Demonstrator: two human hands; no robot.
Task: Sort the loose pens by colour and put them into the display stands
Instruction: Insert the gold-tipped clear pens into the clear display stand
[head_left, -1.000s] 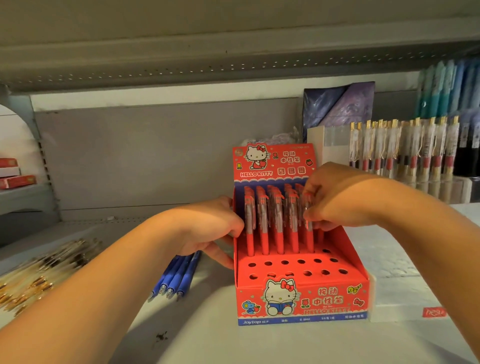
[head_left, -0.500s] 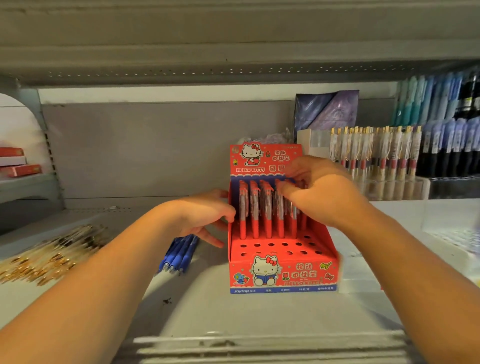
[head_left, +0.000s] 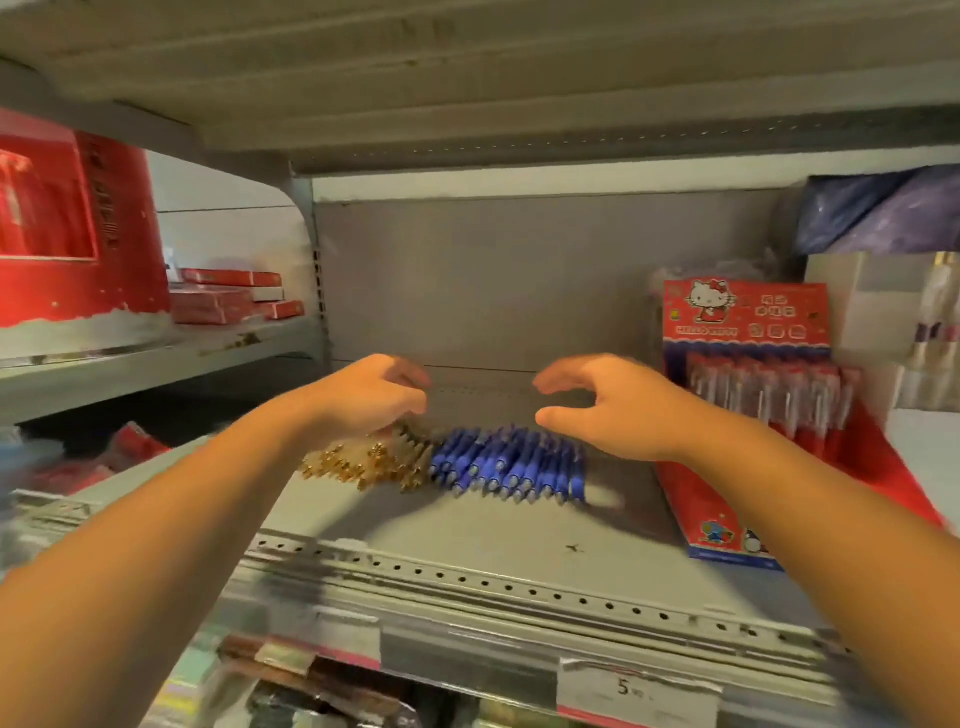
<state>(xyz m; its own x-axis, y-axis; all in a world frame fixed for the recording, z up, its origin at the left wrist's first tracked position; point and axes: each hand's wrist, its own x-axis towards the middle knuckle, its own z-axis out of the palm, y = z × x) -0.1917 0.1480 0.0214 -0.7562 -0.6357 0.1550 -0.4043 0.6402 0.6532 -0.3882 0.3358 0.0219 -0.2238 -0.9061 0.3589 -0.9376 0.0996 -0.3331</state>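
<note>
Shelf (head_left: 467, 525), grey metal with a perforated front rail: it carried everything listed here.

1. Blue pens (head_left: 509, 465): a loose row lying flat at mid-shelf, side by side, tips toward you.
2. Gold-trimmed clear pens (head_left: 358, 460): a loose heap just left of the blue row, touching it at its left end.
3. Red display stand (head_left: 748, 332): cardboard with a cartoon cat on its header, standing at the right of the shelf, apart from the blue row. Red pens (head_left: 769, 395) stood upright in its back rows.
4. Your left hand (head_left: 371, 397): it hung over the back of the gold-trimmed heap, fingers curled downward toward it. The blur and the angle hid the fingertips, so I cannot tell whether you held or even touched a pen.
5. Your right hand (head_left: 602, 405): it hovered over the right end of the blue row, fingers spread wide and lightly bent, thumb apart, holding nothing.
6. Small red boxes (head_left: 223, 299): stacked on the neighbouring shelf at left, beside a large red carton (head_left: 78, 234).
7. Price label (head_left: 634, 688): on the rail below, marked 5.
</note>
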